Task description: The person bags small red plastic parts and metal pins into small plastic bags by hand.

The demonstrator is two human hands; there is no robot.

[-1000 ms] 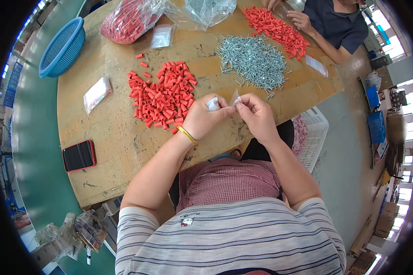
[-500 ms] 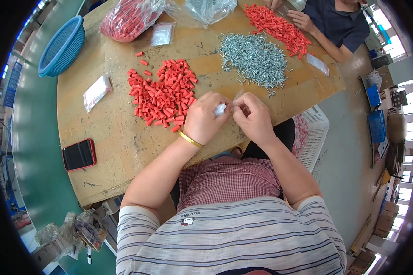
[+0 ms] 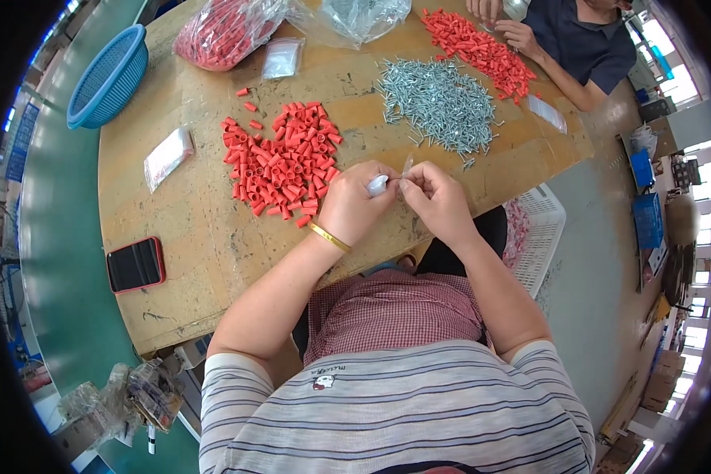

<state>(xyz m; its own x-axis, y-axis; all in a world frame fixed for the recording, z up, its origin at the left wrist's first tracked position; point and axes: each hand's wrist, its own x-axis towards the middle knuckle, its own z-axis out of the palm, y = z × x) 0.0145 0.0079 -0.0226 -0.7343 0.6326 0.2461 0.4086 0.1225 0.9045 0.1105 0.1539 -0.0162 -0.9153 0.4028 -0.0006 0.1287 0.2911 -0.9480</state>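
My left hand (image 3: pixel 357 199), a gold bangle on its wrist, is closed round a small clear plastic bag (image 3: pixel 378 186) that bulges pale from the fist. Fingertips pinched, my right hand (image 3: pixel 440 201) meets it at the bag's thin clear end (image 3: pixel 408 164). What lies between the fingertips is too small to tell. Left of my hands is a pile of red plastic caps (image 3: pixel 286 160). Beyond them to the right lies a heap of silver screws (image 3: pixel 438 103).
A co-worker's hand (image 3: pixel 517 35) is beside a second red pile (image 3: pixel 478 49). Around the wooden table (image 3: pixel 189 245) are a phone (image 3: pixel 136 265), flat bags (image 3: pixel 168 159), a blue basket (image 3: pixel 109 77) and a big bag of red pieces (image 3: pixel 223 35). A white crate (image 3: pixel 543 237) stands below at right.
The bag's clear end between my hands stands narrower and more upright. My fingers have shifted slightly. The co-worker's far hand has moved a little.
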